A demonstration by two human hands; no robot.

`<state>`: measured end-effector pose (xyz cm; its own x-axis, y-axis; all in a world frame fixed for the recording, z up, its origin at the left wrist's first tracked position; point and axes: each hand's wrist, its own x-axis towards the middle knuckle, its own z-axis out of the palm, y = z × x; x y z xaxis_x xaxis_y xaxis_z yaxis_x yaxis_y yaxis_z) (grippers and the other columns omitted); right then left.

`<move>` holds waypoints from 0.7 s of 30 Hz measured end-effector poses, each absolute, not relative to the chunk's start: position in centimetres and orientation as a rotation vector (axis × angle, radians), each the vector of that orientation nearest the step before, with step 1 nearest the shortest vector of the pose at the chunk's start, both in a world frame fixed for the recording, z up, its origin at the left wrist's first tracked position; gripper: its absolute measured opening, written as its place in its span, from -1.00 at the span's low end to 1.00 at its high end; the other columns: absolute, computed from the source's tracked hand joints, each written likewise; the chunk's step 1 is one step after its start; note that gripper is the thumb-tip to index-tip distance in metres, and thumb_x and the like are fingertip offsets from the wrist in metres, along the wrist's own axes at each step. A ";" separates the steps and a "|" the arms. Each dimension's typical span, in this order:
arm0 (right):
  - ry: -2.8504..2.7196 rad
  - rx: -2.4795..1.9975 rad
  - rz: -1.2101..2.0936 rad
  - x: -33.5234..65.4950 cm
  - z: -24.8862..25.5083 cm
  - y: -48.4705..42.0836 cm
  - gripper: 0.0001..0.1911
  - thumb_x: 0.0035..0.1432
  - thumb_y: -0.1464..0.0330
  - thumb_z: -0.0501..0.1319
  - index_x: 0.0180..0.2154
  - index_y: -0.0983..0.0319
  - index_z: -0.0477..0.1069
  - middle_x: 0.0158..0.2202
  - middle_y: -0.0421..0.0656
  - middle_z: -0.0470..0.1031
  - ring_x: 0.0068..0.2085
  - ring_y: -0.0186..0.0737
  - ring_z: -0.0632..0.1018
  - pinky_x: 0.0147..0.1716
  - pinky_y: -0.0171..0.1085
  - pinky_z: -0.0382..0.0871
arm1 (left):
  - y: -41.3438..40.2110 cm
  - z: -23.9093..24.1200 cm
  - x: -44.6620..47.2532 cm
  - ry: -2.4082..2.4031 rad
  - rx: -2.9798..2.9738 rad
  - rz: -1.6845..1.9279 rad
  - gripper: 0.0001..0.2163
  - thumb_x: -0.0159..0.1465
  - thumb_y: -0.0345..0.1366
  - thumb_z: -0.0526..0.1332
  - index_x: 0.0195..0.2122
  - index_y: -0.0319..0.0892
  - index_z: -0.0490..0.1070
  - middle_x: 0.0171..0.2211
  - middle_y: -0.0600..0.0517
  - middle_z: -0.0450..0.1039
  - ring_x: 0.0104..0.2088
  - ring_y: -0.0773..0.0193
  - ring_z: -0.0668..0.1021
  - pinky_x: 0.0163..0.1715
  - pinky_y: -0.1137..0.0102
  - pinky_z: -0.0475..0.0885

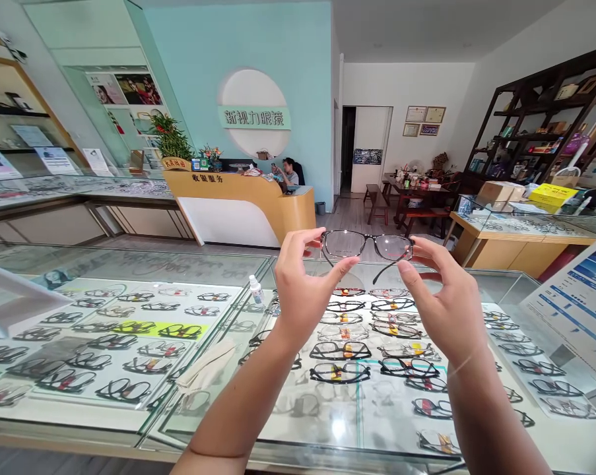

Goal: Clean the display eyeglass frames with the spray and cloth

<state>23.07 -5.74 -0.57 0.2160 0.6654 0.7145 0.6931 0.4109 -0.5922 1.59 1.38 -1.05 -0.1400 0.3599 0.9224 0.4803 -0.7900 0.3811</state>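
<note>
A pair of dark-framed glasses [367, 246] is held up in front of me over a glass display counter [129, 264]. My left hand [305, 290] pinches the left end of the frame with thumb and fingers. At the right end, my right hand [443, 303] grips the frame by the hinge; one temple arm hangs down between the hands. Under the glass lie several rows of spectacle frames [340, 349].
A small white bottle [256, 290] and a folded cloth [206, 369] rest on the countertop. A printed price sheet [579, 303] stands at the right. Beyond are a yellow reception desk [238, 198] with a seated person [288, 173], a dark wooden table [416, 194] and shelving [540, 125].
</note>
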 end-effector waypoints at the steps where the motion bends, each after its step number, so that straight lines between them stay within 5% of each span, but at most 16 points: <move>1: -1.482 -1.296 -0.022 23.1 -0.6 -5.7 -0.46 0.40 -0.01 0.26 0.26 0.09 0.46 0.11 0.01 0.67 0.08 0.10 0.68 0.01 0.13 0.66 | 1.3 -1.0 1.7 -0.968 -1.988 -2.081 -0.47 0.18 0.04 0.55 0.06 -0.10 0.51 -0.12 -0.02 0.57 -0.17 0.18 0.60 -0.17 0.24 0.53; 21: -1.450 -1.261 0.031 23.1 -0.3 -5.7 -0.48 0.39 0.06 0.28 0.29 0.04 0.41 0.15 -0.01 0.65 0.13 0.08 0.67 -0.01 0.09 0.65 | 1.3 -1.4 2.0 -1.021 -2.004 -2.109 -0.44 0.17 0.06 0.55 0.08 -0.07 0.49 -0.09 -0.04 0.57 -0.14 0.16 0.62 -0.14 0.21 0.57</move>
<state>23.11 -5.66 -0.29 0.2344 0.6801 0.6946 0.6503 0.4214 -0.6321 1.96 1.33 -1.40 -0.1538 0.3899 0.9079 0.4702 -0.7793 0.4143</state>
